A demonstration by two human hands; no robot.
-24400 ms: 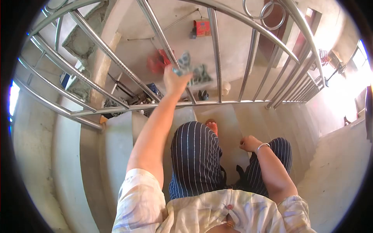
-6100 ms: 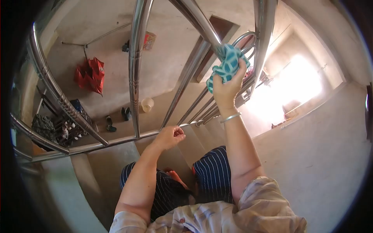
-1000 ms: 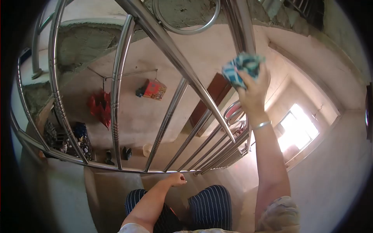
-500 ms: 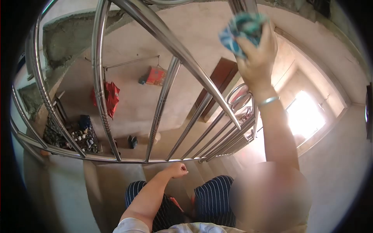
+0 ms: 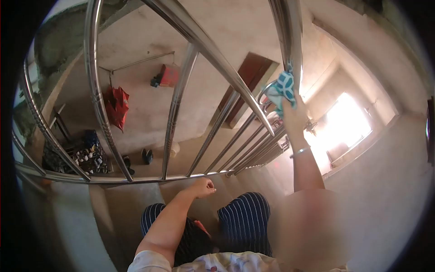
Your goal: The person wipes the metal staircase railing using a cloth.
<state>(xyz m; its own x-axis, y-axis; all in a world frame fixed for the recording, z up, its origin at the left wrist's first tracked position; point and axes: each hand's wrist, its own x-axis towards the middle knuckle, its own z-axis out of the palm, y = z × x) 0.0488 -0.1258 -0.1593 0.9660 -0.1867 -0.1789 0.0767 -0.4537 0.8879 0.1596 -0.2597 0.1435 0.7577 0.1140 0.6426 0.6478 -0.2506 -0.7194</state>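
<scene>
A teal, blue and white patterned cloth is bunched in my right hand. The hand presses it against the thick steel post of the stair railing, and a bracelet circles that wrist. Over my knees, my left hand hangs with its fingers curled in; nothing shows in them. It is just below the railing's bottom rail and apart from it.
Steel balusters curve across the view. Beyond them are a red umbrella on a wall rod, a shoe rack, dark shoes and a brown door. Stairs descend beneath me; bright light enters at right.
My right hand has moved down the post with the cloth, from near the top of the view. The left hand has barely shifted and stays curled. The view has turned slightly.
</scene>
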